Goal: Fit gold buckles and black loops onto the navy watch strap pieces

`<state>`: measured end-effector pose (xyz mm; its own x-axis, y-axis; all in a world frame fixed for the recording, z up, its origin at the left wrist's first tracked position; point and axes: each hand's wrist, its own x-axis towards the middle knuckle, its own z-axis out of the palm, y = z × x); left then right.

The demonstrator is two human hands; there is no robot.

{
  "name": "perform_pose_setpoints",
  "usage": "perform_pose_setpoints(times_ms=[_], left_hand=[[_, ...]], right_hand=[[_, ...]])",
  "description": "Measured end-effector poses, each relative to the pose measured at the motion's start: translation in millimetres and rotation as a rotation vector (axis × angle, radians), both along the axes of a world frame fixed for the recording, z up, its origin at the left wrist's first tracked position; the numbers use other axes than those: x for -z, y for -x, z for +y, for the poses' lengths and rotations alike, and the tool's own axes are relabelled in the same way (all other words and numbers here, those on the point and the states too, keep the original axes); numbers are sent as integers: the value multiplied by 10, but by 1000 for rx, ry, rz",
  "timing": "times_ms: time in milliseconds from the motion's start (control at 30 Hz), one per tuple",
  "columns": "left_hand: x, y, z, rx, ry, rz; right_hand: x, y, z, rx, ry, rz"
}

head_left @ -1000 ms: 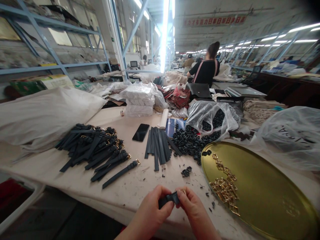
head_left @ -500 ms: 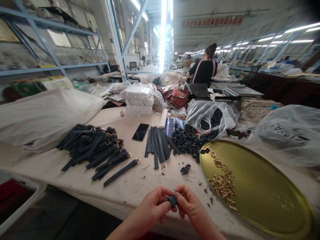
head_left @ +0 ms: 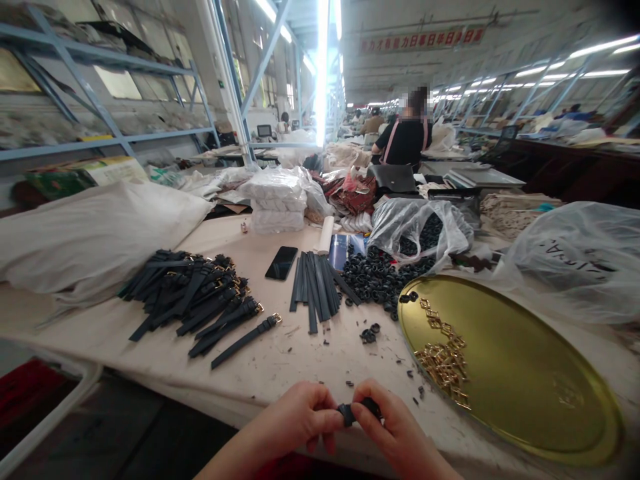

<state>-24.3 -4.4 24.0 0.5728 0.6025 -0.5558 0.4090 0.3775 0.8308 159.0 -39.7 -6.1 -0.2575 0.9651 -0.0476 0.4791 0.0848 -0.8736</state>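
At the table's front edge, my left hand (head_left: 313, 415) and my right hand (head_left: 384, 419) pinch a short dark strap (head_left: 346, 415) between them. Part of the strap is hidden behind my fingers, and a dark end shows above my right hand. Left of my hands lies a finished-looking strap with a gold buckle (head_left: 246, 340), beside a heap of buckled straps (head_left: 190, 290). Plain dark strips (head_left: 315, 290) lie flat beyond my hands. A few dark loops (head_left: 370, 333) rest nearby, in front of a larger pile of loops (head_left: 373, 277).
To the right, an oval gold tray (head_left: 525, 360) carries gold buckles (head_left: 443, 367). Farther back are a phone (head_left: 281, 263), a clear bag of loops (head_left: 415, 230) and white wrapped bundles (head_left: 277, 200). White cloth (head_left: 100, 233) covers the left side. A person (head_left: 405, 137) sits beyond the table.
My hands have shifted slightly down, and my right hand has moved a little right. More of the dark strap now shows above my right hand.
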Motion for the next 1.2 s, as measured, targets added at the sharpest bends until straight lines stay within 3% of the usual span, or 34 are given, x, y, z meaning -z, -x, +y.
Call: perform_pose_setpoints(times_ms=[300,433,533,767,933,1000,1100,1200], left_hand=[[-75,-41,45,105,-196,180],[-128,-63,93,174,-303,230],[-72,-50,130,175,-290,232],[70,-61,222,85,-272,223],[110,-7,294,96,-247,184],[140,56,336,91,-340,256],[183,245,447,103,-619,497],[194,525,597,37,-840,752]], right_hand=[[116,6,-5,-9,-83,14],[222,84,-2,131,-103,48],[293,187,30,241,-164,-15],[352,353,168,269,-222,-51],[393,494,285,268,-206,-21],[386,564,359,225,-181,-30],[360,621,492,163,-184,-70],[344,577,622,199,-274,-150]])
